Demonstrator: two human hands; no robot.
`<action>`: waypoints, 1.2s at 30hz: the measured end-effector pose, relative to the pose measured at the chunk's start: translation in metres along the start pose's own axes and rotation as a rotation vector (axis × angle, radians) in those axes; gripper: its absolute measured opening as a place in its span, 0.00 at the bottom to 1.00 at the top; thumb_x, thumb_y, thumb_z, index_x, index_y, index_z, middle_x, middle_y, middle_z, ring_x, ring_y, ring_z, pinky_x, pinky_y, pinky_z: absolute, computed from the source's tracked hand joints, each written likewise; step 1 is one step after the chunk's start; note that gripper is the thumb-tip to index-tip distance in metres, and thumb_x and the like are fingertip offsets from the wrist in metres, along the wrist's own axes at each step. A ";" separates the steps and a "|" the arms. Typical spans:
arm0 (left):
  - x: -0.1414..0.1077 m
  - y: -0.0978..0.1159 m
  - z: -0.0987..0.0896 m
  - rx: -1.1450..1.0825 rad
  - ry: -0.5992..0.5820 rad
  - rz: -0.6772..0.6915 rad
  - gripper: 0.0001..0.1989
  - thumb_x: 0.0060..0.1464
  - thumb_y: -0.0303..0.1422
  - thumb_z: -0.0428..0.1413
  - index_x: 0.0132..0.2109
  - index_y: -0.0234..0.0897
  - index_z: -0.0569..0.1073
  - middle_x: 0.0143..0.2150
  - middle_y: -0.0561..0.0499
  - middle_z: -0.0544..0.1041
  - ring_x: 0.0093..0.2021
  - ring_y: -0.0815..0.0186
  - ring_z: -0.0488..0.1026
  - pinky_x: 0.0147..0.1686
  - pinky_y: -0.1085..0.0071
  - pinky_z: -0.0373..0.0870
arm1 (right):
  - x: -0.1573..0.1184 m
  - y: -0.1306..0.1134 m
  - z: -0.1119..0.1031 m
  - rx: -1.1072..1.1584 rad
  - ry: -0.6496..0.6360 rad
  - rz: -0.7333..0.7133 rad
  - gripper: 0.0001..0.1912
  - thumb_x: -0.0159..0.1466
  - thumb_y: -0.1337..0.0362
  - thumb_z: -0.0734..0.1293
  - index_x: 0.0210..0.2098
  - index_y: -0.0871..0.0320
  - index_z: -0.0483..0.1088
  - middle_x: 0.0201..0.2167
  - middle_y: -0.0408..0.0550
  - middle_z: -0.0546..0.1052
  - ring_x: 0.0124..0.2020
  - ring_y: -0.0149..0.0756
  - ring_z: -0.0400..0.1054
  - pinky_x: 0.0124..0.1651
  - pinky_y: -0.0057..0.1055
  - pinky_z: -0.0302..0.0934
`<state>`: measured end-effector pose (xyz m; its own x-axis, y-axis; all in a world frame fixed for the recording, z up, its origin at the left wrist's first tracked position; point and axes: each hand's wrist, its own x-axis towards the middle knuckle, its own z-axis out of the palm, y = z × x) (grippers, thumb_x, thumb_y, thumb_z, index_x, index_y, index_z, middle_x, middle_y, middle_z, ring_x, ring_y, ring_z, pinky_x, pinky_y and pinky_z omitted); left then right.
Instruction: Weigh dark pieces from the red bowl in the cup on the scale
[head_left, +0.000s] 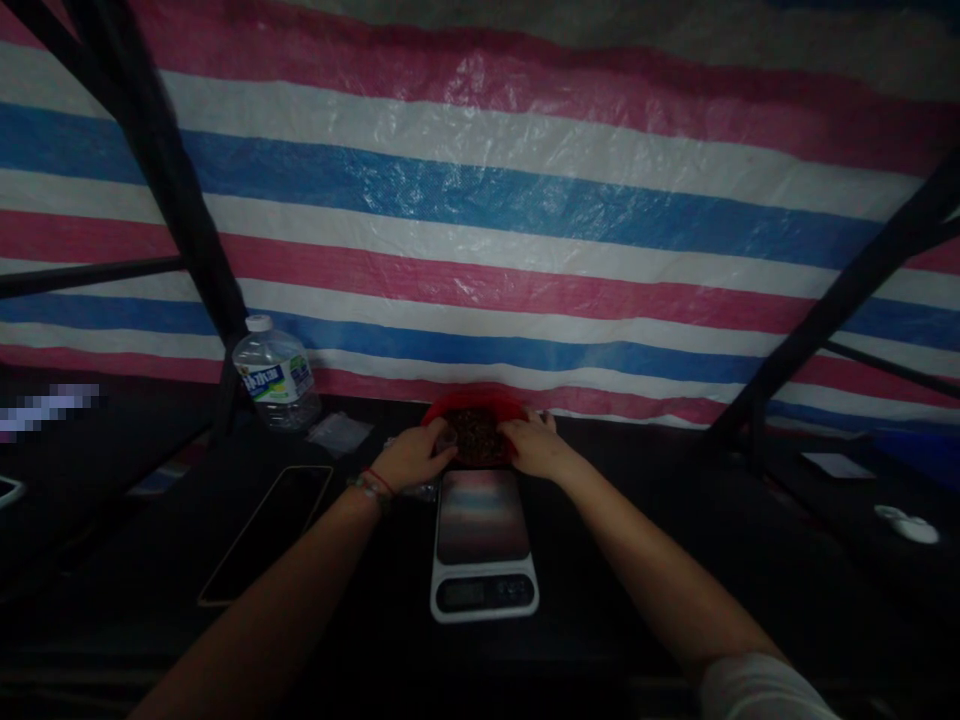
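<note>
At the back of the black table stands a red bowl (433,405) filled with small dark brown bits, too fine to name. My left hand (412,455) is closed on a small clear cup (447,438) at the bowl's left side. On the opposite side, my right hand (536,446) grips the bowl's rim, its thumb over the contents and the other fingers outside. Directly in front of the bowl lies a white kitchen scale (484,540) with a shiny platform; nothing rests on it. Its display is too dark to read.
Left of my left arm lies a phone (270,530). Behind it are a clear plastic bag (339,432) and a large clear bottle (276,378). A striped tarp (495,230) hangs close behind the bowl, between dark metal posts. White earphones (907,524) lie far right.
</note>
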<state>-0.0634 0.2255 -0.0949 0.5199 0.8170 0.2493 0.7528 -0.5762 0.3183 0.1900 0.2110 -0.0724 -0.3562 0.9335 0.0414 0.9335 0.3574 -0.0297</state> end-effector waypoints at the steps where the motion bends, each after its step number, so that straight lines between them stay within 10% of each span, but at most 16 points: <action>1: 0.004 0.001 -0.002 -0.014 0.028 -0.002 0.15 0.59 0.44 0.49 0.46 0.38 0.67 0.38 0.45 0.78 0.37 0.57 0.76 0.35 0.66 0.67 | -0.004 0.004 0.000 -0.042 -0.007 0.001 0.23 0.58 0.70 0.63 0.53 0.53 0.68 0.53 0.54 0.72 0.65 0.60 0.46 0.60 0.68 0.37; 7: 0.012 0.007 -0.022 -0.073 0.237 -0.045 0.16 0.59 0.43 0.49 0.47 0.36 0.67 0.42 0.43 0.78 0.42 0.57 0.77 0.41 0.65 0.69 | -0.014 0.022 -0.018 -0.094 0.101 0.095 0.15 0.63 0.70 0.59 0.44 0.55 0.74 0.49 0.53 0.75 0.62 0.56 0.52 0.60 0.67 0.35; 13: -0.009 0.016 -0.018 -0.043 0.023 -0.014 0.17 0.57 0.43 0.52 0.50 0.39 0.68 0.40 0.46 0.79 0.40 0.59 0.77 0.38 0.68 0.68 | -0.029 0.022 -0.024 -0.049 -0.010 0.115 0.13 0.62 0.69 0.61 0.42 0.54 0.75 0.48 0.53 0.75 0.57 0.55 0.59 0.57 0.65 0.45; 20: 0.014 0.022 -0.011 -0.041 0.221 -0.042 0.17 0.57 0.45 0.52 0.43 0.37 0.71 0.38 0.45 0.78 0.39 0.58 0.76 0.38 0.66 0.68 | 0.006 -0.016 -0.043 0.221 0.116 -0.177 0.15 0.62 0.68 0.59 0.41 0.58 0.77 0.43 0.50 0.78 0.45 0.37 0.71 0.50 0.31 0.60; 25: 0.034 0.033 0.010 -0.207 0.327 -0.096 0.10 0.56 0.37 0.52 0.43 0.37 0.70 0.38 0.46 0.77 0.38 0.61 0.75 0.38 0.68 0.68 | 0.055 -0.035 -0.023 0.162 -0.212 -0.154 0.14 0.58 0.67 0.66 0.42 0.58 0.78 0.42 0.53 0.80 0.43 0.43 0.74 0.42 0.30 0.64; 36: 0.026 0.005 0.036 -0.137 0.280 -0.046 0.18 0.52 0.32 0.54 0.52 0.38 0.70 0.51 0.44 0.72 0.52 0.58 0.70 0.54 0.63 0.66 | 0.065 -0.029 0.019 0.231 -0.076 -0.122 0.22 0.55 0.66 0.69 0.50 0.60 0.73 0.48 0.56 0.78 0.47 0.45 0.73 0.46 0.32 0.64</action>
<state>-0.0321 0.2447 -0.1201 0.3413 0.8153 0.4677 0.7015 -0.5522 0.4506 0.1386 0.2615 -0.0875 -0.4761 0.8792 -0.0166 0.8519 0.4565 -0.2564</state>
